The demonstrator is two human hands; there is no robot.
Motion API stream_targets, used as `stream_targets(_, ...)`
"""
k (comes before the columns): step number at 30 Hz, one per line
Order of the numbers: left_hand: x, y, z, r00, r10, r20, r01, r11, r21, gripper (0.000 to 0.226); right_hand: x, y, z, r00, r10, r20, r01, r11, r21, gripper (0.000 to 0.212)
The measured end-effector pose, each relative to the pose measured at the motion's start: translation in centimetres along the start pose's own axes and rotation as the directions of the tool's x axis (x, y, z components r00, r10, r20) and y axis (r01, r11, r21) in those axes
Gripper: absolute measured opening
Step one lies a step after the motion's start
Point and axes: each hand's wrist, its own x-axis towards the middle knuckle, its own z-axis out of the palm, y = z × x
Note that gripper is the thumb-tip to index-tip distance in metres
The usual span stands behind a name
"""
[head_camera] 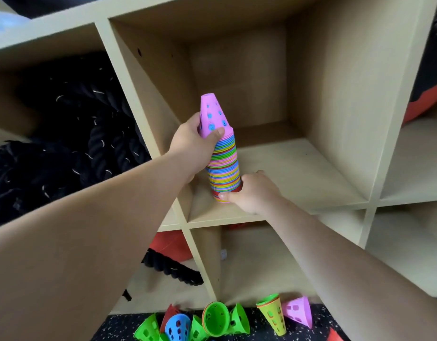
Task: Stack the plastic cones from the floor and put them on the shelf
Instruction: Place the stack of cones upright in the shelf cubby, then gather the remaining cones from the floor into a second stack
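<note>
Stack (223, 166) upright in shelf (298, 173) cubby, front-left. Left hand (191, 146) fingers curl round pink top; right hand (251, 193) fingers pinch base, likely steadying against toppling. Loose cones (216, 318) lie on floor (261, 335) below shelf.

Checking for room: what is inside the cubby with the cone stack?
Only the cone stack, gripped by the left hand near its top and the right hand at its base. The cubby shows nothing else; the floor under the hands and stack is hidden.
</note>
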Motion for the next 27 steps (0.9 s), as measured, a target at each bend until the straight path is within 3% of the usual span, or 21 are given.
stream_targets(4, 0.1, -0.4, 0.1, 1.000, -0.030, 0.001, 0.029, 0.996, 0.085, 0.061, -0.5, 0.5, 0.2, 0.998, -0.004, -0.056, 0.005, 1.000, 0.027, 0.053)
stream_targets(7, -1.6, -0.3, 0.2, 0.999, -0.049, -0.006, 0.050, 0.984, 0.169, 0.082, -0.9, 1.4, 0.5, 0.983, 0.025, -0.179, 0.007, 0.985, 0.175, 0.051)
stream_targets(10, -5.1, -0.8, 0.3, 0.996, 0.070, -0.053, -0.065, 0.994, 0.092, 0.079, -2.9, 2.4, 0.2, 0.954, 0.038, -0.297, 0.074, 0.932, 0.355, 0.065)
stream_targets(14, -12.2, -3.0, -0.5, 0.952, 0.304, -0.008, -0.301, 0.945, 0.128, 0.066, -7.7, 3.5, -0.7, 0.916, -0.080, -0.393, 0.269, 0.849, 0.455, 0.058)
stream_targets(20, -19.2, -6.8, -2.6, 0.894, 0.399, 0.202, -0.439, 0.870, 0.225, 0.078, -15.0, 4.1, -2.3, 0.830, -0.407, -0.382, 0.533, 0.781, 0.325, 0.065)
stream_targets(25, -24.7, -8.9, -3.2, 0.864, 0.401, 0.304, -0.466, 0.866, 0.180, 0.100, -20.2, 5.5, -0.8, 0.723, -0.616, -0.313, 0.670, 0.736, 0.101, 0.075)
stream_targets(27, -27.1, -10.0, -2.9, 0.865, 0.382, 0.325, -0.446, 0.882, 0.152, 0.102, -21.8, 6.6, 0.8, 0.718, -0.654, -0.238, 0.685, 0.725, 0.074, 0.081)
